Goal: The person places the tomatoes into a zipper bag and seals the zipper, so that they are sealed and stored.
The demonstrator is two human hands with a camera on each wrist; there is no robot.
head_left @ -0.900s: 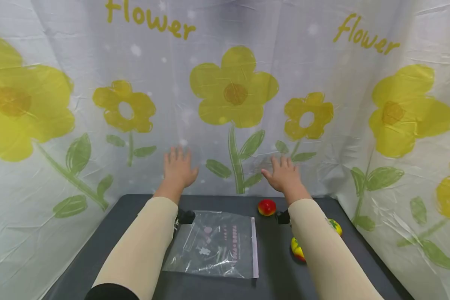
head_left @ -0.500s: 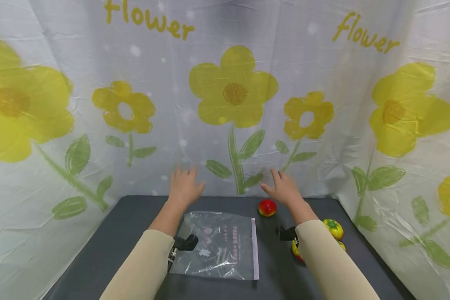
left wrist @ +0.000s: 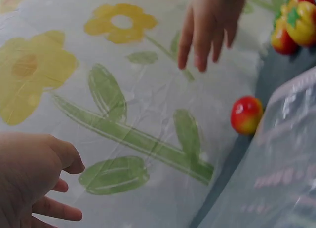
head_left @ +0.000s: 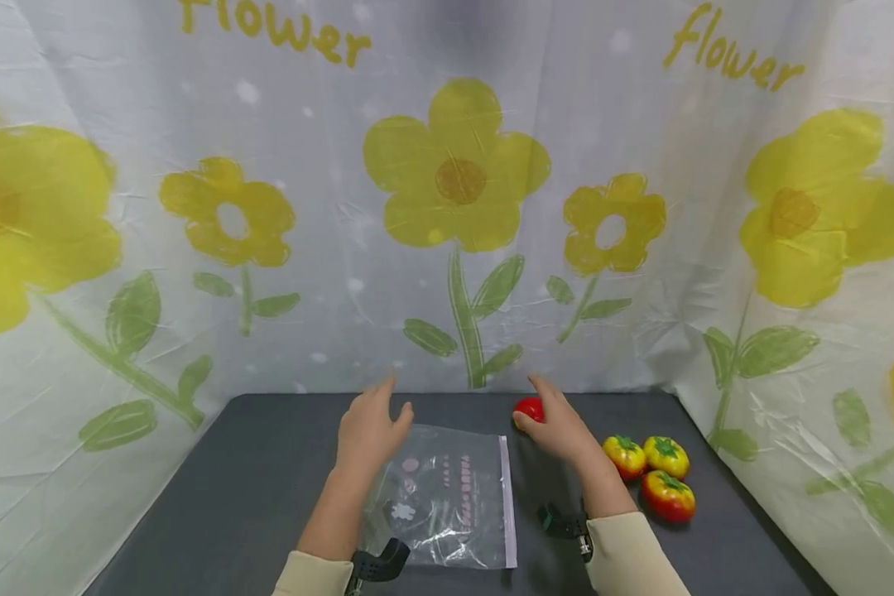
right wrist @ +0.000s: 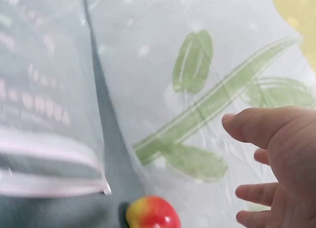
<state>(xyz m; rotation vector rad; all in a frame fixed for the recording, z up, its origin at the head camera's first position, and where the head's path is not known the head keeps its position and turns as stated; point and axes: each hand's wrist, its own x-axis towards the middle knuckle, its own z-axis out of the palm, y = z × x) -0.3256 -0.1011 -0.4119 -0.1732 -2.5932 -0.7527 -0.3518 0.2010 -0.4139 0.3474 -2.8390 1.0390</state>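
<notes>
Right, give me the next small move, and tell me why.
I'd probably lower the left hand onto the clear plastic bag. That hand looks raised and holds nothing, and in the head view it overlaps the bag's far left corner, so the bag seems its nearest target. The bag lies flat on the dark table.

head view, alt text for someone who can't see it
A person's left grip and right grip, both empty, hover above a dark table with a clear bag on it. One red fruit sits partly behind the right grip, three red-yellow fruits farther right; a flowered curtain hangs behind.
</notes>
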